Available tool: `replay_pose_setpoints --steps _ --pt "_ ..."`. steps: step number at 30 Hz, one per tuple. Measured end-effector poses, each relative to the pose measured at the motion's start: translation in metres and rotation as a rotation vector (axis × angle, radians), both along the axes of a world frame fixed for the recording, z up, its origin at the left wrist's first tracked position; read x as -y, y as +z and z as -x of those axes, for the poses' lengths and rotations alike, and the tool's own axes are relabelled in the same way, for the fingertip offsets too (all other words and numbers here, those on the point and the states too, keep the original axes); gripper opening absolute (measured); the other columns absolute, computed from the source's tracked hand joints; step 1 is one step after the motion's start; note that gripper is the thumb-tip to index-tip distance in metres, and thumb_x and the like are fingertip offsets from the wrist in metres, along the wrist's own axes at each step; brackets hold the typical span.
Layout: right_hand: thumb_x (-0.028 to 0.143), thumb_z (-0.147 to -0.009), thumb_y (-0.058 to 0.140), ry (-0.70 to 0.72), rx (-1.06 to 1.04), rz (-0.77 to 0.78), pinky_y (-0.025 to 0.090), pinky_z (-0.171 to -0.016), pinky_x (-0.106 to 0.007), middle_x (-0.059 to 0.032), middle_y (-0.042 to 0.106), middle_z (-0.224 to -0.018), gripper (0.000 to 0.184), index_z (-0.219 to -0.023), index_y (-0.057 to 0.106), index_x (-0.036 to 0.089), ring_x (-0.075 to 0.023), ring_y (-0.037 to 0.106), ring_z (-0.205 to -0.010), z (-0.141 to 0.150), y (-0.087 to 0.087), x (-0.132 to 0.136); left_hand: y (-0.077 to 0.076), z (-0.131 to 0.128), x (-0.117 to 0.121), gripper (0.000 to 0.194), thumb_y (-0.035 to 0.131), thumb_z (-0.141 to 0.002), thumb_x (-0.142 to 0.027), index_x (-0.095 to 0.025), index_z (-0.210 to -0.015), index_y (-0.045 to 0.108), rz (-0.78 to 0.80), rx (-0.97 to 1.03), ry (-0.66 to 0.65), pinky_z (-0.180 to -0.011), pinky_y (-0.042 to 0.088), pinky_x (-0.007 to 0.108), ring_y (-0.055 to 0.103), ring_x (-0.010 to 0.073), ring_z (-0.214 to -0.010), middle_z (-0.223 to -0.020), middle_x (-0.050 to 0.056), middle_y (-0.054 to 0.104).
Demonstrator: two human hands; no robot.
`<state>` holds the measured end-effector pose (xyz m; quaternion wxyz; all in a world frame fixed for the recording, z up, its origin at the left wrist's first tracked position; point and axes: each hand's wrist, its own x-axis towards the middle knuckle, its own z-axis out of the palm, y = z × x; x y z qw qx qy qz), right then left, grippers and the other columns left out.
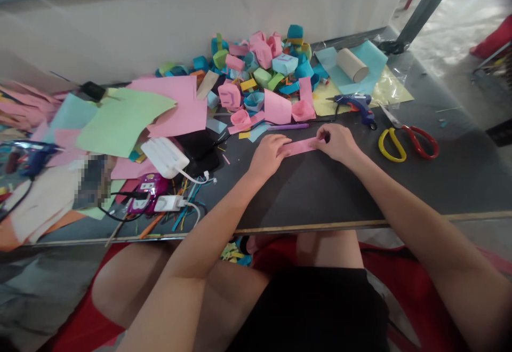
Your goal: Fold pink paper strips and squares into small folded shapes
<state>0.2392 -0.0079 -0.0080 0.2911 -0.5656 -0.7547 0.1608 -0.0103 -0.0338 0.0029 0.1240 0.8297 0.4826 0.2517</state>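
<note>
A short pink paper strip (302, 148) lies low over the dark table, stretched between my two hands. My left hand (271, 153) has its fingers closed on the strip's left end. At the right end, my right hand (337, 141) pinches the paper between thumb and fingertips. Just beyond the strip is a purple pen (288, 127). To the right of my right hand lie scissors (408, 136) with one yellow and one red handle, and a blue glue gun (356, 104).
Folded paper pieces (262, 53) are heaped against the wall. A cardboard tube (352, 65) rests on blue paper. On the left are green sheets (124, 117), a white adapter (165, 156), a purple power strip (149, 192), cables and another glue gun (32, 156). The table's front edge (296, 229) runs near my lap.
</note>
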Motion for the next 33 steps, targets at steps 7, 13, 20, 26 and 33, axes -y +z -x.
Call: replay_pose_setpoints --steps 7,13,20,26,33 --pt "0.038 -0.089 0.069 0.003 0.098 -0.22 0.048 -0.101 -0.057 -0.014 0.065 -0.13 0.023 -0.107 0.077 0.026 -0.0359 0.061 -0.115 0.004 -0.005 0.013 -0.002 0.0 0.032 0.044 0.041 -0.103 -0.011 -0.013 -0.139 0.065 0.0 -0.317 -0.064 -0.118 0.046 0.043 0.058 0.025 -0.14 -0.147 0.015 0.064" --pt "0.025 -0.102 0.046 0.345 0.312 -0.226 0.036 -0.122 -0.057 -0.0074 0.054 -0.159 0.048 -0.148 0.058 0.028 -0.0314 0.045 -0.15 0.027 0.005 0.032 0.0 0.007 0.048 0.061 0.041 -0.107 -0.041 -0.012 -0.161 0.037 0.098 -0.383 -0.051 -0.13 0.031 0.047 0.035 0.0272 -0.157 -0.168 0.014 0.035" --pt "0.052 -0.104 0.04 0.476 0.363 -0.05 0.038 -0.124 -0.052 -0.0125 0.041 -0.166 0.067 -0.163 0.039 0.019 -0.0313 0.041 -0.153 0.014 -0.006 0.038 0.004 0.008 0.051 0.067 0.041 -0.106 -0.047 -0.008 -0.161 0.036 0.106 -0.399 -0.017 -0.13 0.031 0.045 0.035 0.0281 -0.157 -0.169 0.016 0.032" --pt "0.05 -0.105 0.038 0.4 0.442 -0.015 0.043 -0.12 -0.052 -0.0105 0.047 -0.163 0.061 -0.158 0.047 0.022 -0.0299 0.049 -0.148 -0.022 0.001 0.032 -0.001 0.015 0.045 0.051 0.045 -0.107 -0.039 -0.019 -0.153 0.052 0.039 -0.357 0.019 -0.122 0.041 0.047 0.05 0.0274 -0.148 -0.16 0.011 0.05" --pt "0.031 -0.102 0.049 0.308 0.607 -0.246 0.053 -0.093 -0.043 -0.0139 0.081 -0.103 0.034 -0.1 0.081 0.02 -0.0288 0.071 -0.103 0.009 0.022 0.018 0.007 -0.008 0.003 0.036 0.052 -0.103 -0.027 -0.012 -0.091 0.082 -0.195 -0.439 -0.069 -0.09 0.051 0.048 0.069 0.0317 -0.1 -0.089 0.02 0.078"
